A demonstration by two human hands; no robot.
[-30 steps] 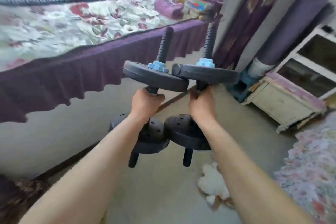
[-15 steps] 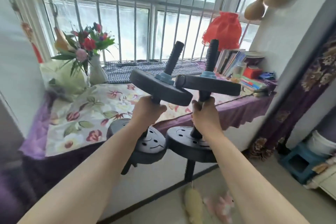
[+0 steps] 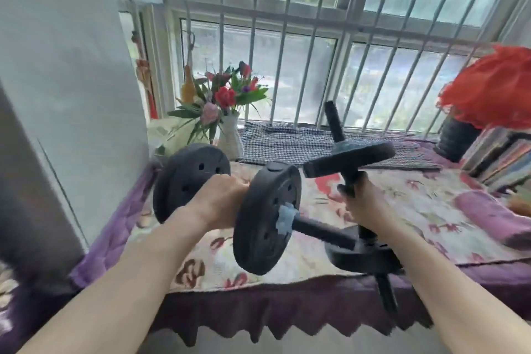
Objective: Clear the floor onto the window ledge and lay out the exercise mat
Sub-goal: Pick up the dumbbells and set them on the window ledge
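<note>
My left hand [image 3: 222, 201] grips the bar of a black dumbbell [image 3: 264, 218], which lies almost level over the left part of the window ledge [image 3: 431, 210]; a blue collar sits against its near plate. In my right hand [image 3: 363, 201] a second black dumbbell [image 3: 349, 156] stands nearly upright, its lower plate low over the ledge's floral cloth near the front edge. Whether either dumbbell touches the ledge I cannot tell. The exercise mat is out of sight.
A white vase of flowers [image 3: 227, 112] stands at the back left of the ledge. A checked cloth [image 3: 287, 144] lies under the window bars. Books [image 3: 500, 158] and a red ornament [image 3: 488, 89] fill the right end. A purple cushion [image 3: 491, 215] lies right.
The view closed in on the window ledge. Both dumbbells now hang over it, and my left hand has turned its dumbbell from upright to nearly level.
</note>
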